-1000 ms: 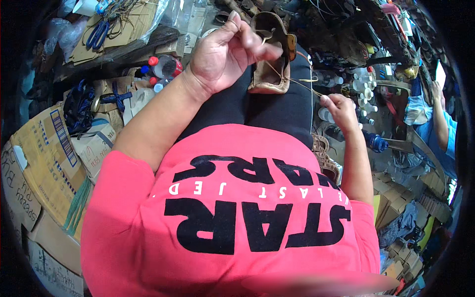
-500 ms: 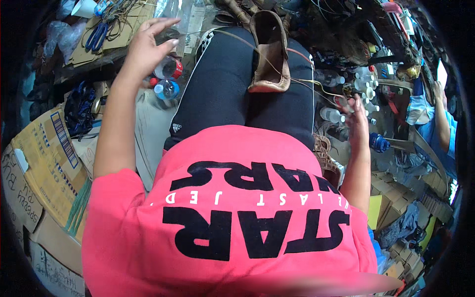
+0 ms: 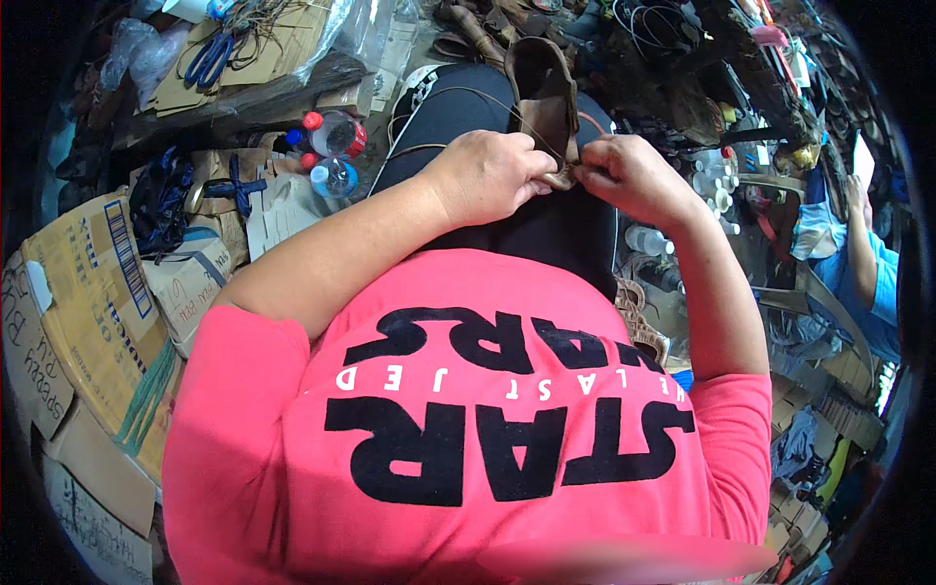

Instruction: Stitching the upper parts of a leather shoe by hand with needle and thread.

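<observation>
A brown leather shoe upper [image 3: 542,83] lies over my dark-trousered thighs, its opening facing up and its near end toward me. At that near edge my left hand [image 3: 495,175] is closed, its fingertips pinching the rim. Close against the other side of the same edge, my right hand [image 3: 632,175] is curled tight; what its fingers grip is too small or hidden to tell. A thin tan cord [image 3: 414,148] loops over my left thigh and runs toward my left hand. A reddish strand [image 3: 592,121] shows at the right of the upper.
Plastic bottles [image 3: 338,134] stand left of my legs, and more bottles [image 3: 651,240] lie at the right. Blue-handled scissors [image 3: 209,60] rest on cardboard at the far left. Cardboard boxes [image 3: 93,283] flank my left side. Another person's arm [image 3: 862,239] shows at the far right.
Both hands came inward from out at the sides, where they were spread apart with cord drawn out, and closed at the upper's near edge. The cord now hangs slack in loops.
</observation>
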Motion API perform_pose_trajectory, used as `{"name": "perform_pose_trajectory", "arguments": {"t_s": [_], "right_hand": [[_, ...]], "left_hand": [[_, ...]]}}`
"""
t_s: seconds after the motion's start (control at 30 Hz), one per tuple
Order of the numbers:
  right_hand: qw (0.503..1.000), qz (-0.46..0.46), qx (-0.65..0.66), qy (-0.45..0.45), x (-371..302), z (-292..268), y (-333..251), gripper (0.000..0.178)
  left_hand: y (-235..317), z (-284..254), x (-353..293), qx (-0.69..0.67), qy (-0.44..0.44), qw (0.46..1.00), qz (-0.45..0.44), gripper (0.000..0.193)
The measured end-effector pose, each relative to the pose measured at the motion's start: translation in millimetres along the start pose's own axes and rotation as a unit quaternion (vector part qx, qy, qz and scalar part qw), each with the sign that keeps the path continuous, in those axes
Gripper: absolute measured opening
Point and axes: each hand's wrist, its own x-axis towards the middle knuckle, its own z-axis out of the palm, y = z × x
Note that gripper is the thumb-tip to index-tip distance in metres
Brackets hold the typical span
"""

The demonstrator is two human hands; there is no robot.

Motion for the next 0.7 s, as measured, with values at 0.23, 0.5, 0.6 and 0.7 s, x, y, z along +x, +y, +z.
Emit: {"name": "perform_pose_trajectory", "arguments": {"t_s": [0.23, 0.5, 0.6, 0.7], "right_hand": [[0.992, 0.050, 0.112, 0.038, -30.9, 6.1, 0.2, 0.028], [0.938, 0.091, 0.266, 0.202, -68.1, -4.7, -4.4, 0.010], [0.965, 0.064, 0.150, 0.206, -54.6, 8.0, -10.2, 0.021], [0.973, 0.070, 0.121, 0.186, -44.1, 15.6, -8.0, 0.023]], "left_hand": [[0.5, -0.9, 2.0, -0.022, 0.004, 1.000, -0.009, 0.020], [-31.1, -32.0, 26.8, -0.246, -0.053, 0.963, -0.093, 0.035], [-45.3, -35.1, 50.0, -0.193, -0.030, 0.970, -0.145, 0.043], [-57.0, -9.2, 63.2, -0.210, -0.021, 0.973, -0.090, 0.050]]}}
